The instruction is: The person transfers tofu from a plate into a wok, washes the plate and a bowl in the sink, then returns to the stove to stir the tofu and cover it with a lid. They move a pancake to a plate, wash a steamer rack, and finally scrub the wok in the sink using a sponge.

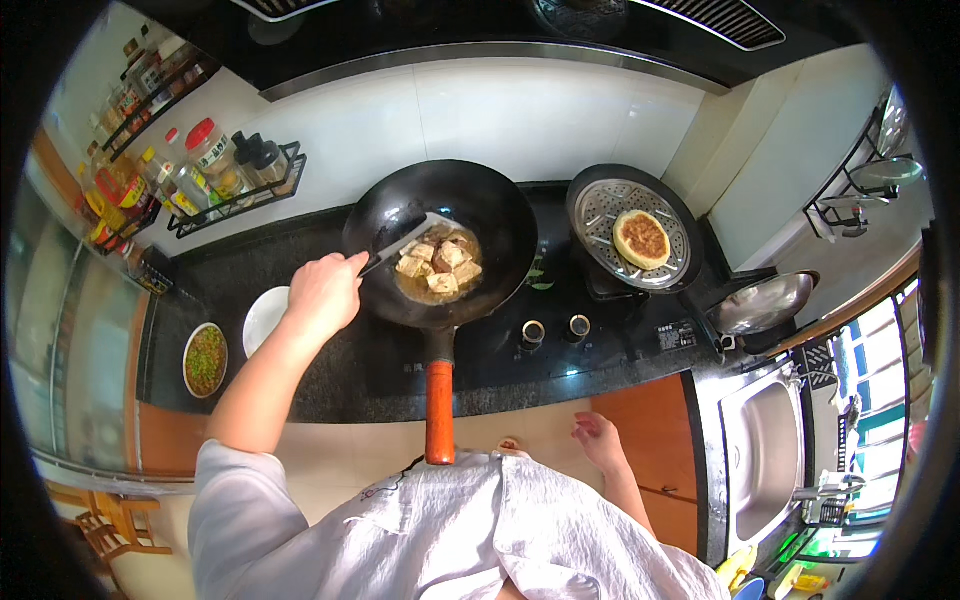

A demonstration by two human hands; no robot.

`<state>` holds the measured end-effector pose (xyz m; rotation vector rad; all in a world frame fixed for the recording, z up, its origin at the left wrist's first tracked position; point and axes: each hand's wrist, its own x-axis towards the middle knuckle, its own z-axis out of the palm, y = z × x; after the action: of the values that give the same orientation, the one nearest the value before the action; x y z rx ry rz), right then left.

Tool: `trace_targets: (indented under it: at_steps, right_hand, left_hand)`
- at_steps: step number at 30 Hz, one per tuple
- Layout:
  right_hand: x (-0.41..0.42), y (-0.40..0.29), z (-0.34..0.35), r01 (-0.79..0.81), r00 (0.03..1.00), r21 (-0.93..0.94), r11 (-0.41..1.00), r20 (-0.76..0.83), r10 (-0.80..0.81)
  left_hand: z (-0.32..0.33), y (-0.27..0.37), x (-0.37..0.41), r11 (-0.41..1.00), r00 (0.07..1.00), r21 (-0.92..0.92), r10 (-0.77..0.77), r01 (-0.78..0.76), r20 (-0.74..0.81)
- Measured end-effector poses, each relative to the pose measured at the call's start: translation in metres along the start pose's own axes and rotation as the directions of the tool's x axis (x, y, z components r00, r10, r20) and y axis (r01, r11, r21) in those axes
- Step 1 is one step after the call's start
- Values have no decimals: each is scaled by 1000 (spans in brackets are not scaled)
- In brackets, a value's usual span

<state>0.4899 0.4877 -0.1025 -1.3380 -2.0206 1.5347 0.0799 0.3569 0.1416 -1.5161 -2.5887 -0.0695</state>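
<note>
My left hand [328,291] grips the handle of a dark wok spatula [403,241]. The spatula's blade reaches into a black wok [491,217] on the cooktop, at the far edge of the food. Pale browned chunks [442,283], probably tofu, sit in a shallow brownish liquid in the wok. The wok's orange-red handle [439,412] points towards my body, with no hand on it. Down at the right, in front of the cabinet, hangs my right hand [598,442], its fingers loosely bent and no object visible in it.
Left of the wok are a white plate [264,319] and a bowl of chopped greens [205,360]. On the right, a round browned flatbread [643,240] lies on a perforated steamer tray [592,206] in a pan. A sink [765,450] and wall racks of bottles [217,161] flank the counter.
</note>
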Motion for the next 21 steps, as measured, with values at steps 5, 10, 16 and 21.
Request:
trace_targets:
  at_steps: [5,10,16,21]
  right_hand:
    - [-2,-12,-1,-39,999,1,999,-2,39]
    - [1,-5,0,-23,1000,-9,1000,16,23]
    - [16,-23,13,6,996,-29,1000,90,-3]
    - [33,-26,27,47,984,-85,995,174,-31]
  left_hand:
    - [19,-9,-5,999,997,2,-51,51,54]
    - [15,-18,-30,991,997,-112,-72,70,-15]
    - [17,-22,-66,949,983,-296,-144,105,-111]
    - [24,-26,-84,905,988,-405,-151,128,-27]
